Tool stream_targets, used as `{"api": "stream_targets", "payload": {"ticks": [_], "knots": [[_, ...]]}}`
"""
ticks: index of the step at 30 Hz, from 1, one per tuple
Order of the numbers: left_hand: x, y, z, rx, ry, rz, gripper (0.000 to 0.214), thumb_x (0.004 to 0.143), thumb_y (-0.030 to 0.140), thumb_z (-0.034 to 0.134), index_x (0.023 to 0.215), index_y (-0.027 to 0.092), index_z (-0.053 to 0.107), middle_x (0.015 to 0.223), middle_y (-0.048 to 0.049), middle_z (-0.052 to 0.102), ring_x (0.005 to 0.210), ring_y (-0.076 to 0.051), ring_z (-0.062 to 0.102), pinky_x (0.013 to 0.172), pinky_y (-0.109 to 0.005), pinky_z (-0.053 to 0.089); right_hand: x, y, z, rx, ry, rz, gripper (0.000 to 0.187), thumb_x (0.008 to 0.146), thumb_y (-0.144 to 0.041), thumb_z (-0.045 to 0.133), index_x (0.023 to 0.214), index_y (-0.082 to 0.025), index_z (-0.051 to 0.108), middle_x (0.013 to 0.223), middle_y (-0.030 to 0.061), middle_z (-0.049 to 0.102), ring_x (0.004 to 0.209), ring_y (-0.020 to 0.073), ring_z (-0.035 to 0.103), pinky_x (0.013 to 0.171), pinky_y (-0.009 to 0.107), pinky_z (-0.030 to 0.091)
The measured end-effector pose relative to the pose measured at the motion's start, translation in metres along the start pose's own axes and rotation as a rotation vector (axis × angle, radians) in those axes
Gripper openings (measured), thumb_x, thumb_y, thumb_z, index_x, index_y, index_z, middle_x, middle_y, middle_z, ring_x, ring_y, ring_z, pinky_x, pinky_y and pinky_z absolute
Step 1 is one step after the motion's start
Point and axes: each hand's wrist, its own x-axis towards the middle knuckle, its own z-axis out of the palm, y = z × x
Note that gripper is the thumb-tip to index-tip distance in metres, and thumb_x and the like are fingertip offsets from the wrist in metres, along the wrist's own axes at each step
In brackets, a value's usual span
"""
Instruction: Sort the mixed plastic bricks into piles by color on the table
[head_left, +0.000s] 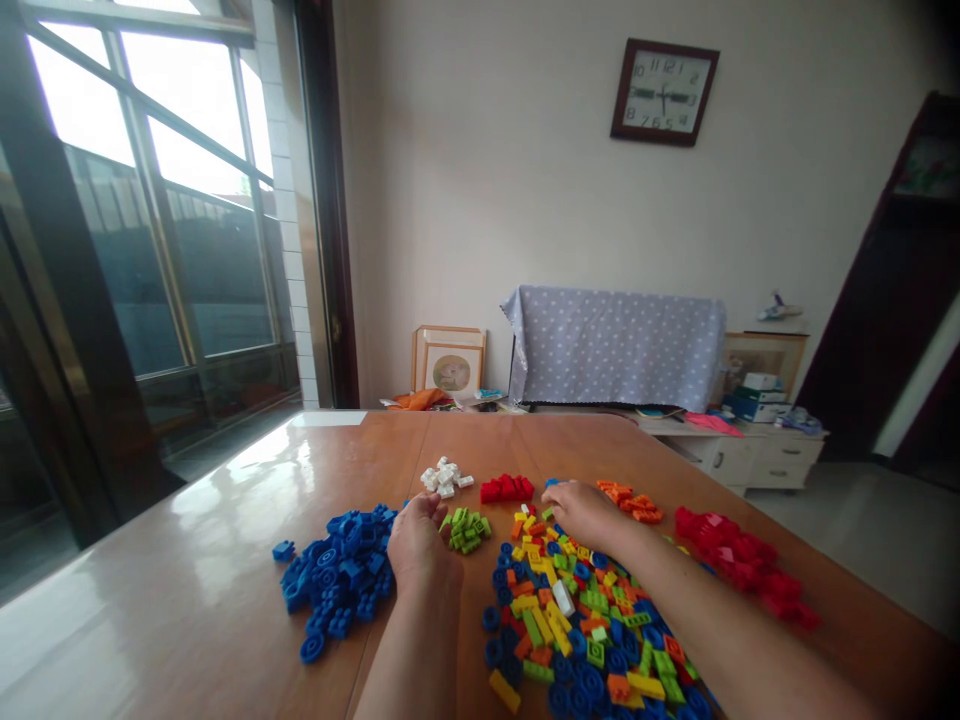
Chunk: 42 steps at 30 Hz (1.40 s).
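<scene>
My left hand is held between a heap of blue toy bricks and a small cluster of lime green bricks. Its fingers are curled in, and whatever they hold is hidden. Over the far end of a mixed pile of colored bricks, my right hand has its fingers bent together. A blue piece and a green brick show by its fingertips, but I cannot make out what is in its grasp. Red bricks lie in a row between the hands, farther back.
White bricks sit at the back of the wooden table. Orange bricks and a long heap of red bricks lie to the right. Beyond the table are a cloth-covered object and a low cabinet.
</scene>
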Motion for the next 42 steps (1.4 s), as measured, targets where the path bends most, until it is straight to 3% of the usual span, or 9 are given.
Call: {"api": "stream_targets", "payload": {"ticks": [11, 17, 22, 29, 32, 38, 42], "knots": [[-0.002, 0.001, -0.001, -0.004, 0.007, -0.021, 0.029, 0.066, 0.023, 0.070, 0.094, 0.018, 0.064, 0.095, -0.0036, 0.070, 0.073, -0.013, 0.065, 0.057, -0.023, 0.041, 0.016, 0.003, 0.009, -0.058, -0.079, 0.055, 0.014, 0.078, -0.016, 0.061, 0.078, -0.023, 0.073, 0.084, 0.0034, 0.072, 0.079, 0.0184, 0.063, 0.066, 0.026, 0.035], [-0.003, 0.002, 0.000, -0.007, 0.014, -0.008, 0.029, 0.064, 0.021, 0.070, 0.092, 0.018, 0.064, 0.092, -0.0033, 0.069, 0.073, -0.014, 0.065, 0.057, -0.023, 0.041, 0.009, -0.016, -0.001, -0.032, -0.009, 0.040, 0.021, 0.086, -0.023, 0.052, 0.091, -0.023, 0.072, 0.097, 0.0041, 0.072, 0.088, 0.0178, 0.062, 0.069, 0.026, 0.035], [-0.005, 0.002, 0.002, -0.008, 0.012, -0.018, 0.027, 0.064, 0.021, 0.070, 0.090, 0.018, 0.064, 0.089, -0.0025, 0.069, 0.069, -0.013, 0.064, 0.057, -0.023, 0.040, -0.002, -0.054, -0.003, 0.071, -0.039, -0.148, 0.019, 0.085, -0.025, 0.055, 0.091, -0.024, 0.073, 0.100, 0.0027, 0.071, 0.090, 0.0174, 0.062, 0.074, 0.026, 0.038], [-0.007, 0.003, 0.002, -0.013, 0.000, -0.029, 0.025, 0.066, 0.020, 0.068, 0.090, 0.018, 0.064, 0.089, -0.0016, 0.068, 0.066, -0.011, 0.063, 0.057, -0.023, 0.040, -0.008, -0.096, 0.003, 0.005, -0.014, -0.329, 0.022, 0.088, -0.022, 0.052, 0.100, -0.024, 0.071, 0.101, 0.0049, 0.068, 0.093, 0.0191, 0.062, 0.076, 0.027, 0.037], [-0.007, 0.002, 0.001, -0.017, -0.011, -0.039, 0.024, 0.067, 0.021, 0.067, 0.091, 0.019, 0.063, 0.089, 0.0000, 0.068, 0.066, -0.010, 0.063, 0.057, -0.023, 0.040, -0.009, -0.102, 0.004, 0.002, 0.022, -0.323, 0.022, 0.090, -0.019, 0.050, 0.102, -0.023, 0.068, 0.101, 0.0059, 0.067, 0.097, 0.0196, 0.061, 0.080, 0.027, 0.038], [-0.006, 0.001, 0.001, -0.041, -0.026, -0.045, 0.022, 0.068, 0.021, 0.067, 0.089, 0.019, 0.062, 0.091, -0.0004, 0.068, 0.067, -0.010, 0.062, 0.057, -0.023, 0.040, -0.017, -0.105, 0.005, -0.017, -0.059, -0.295, 0.023, 0.085, -0.017, 0.052, 0.092, -0.023, 0.072, 0.098, 0.0053, 0.070, 0.095, 0.0209, 0.061, 0.081, 0.030, 0.038], [-0.006, 0.002, 0.001, -0.040, -0.013, -0.056, 0.021, 0.068, 0.020, 0.066, 0.088, 0.018, 0.061, 0.091, -0.0002, 0.068, 0.067, -0.010, 0.062, 0.058, -0.023, 0.040, -0.020, -0.108, 0.005, -0.034, -0.073, -0.308, 0.026, 0.087, -0.022, 0.053, 0.097, -0.026, 0.077, 0.099, 0.0064, 0.070, 0.098, 0.0228, 0.061, 0.086, 0.033, 0.038]]}}
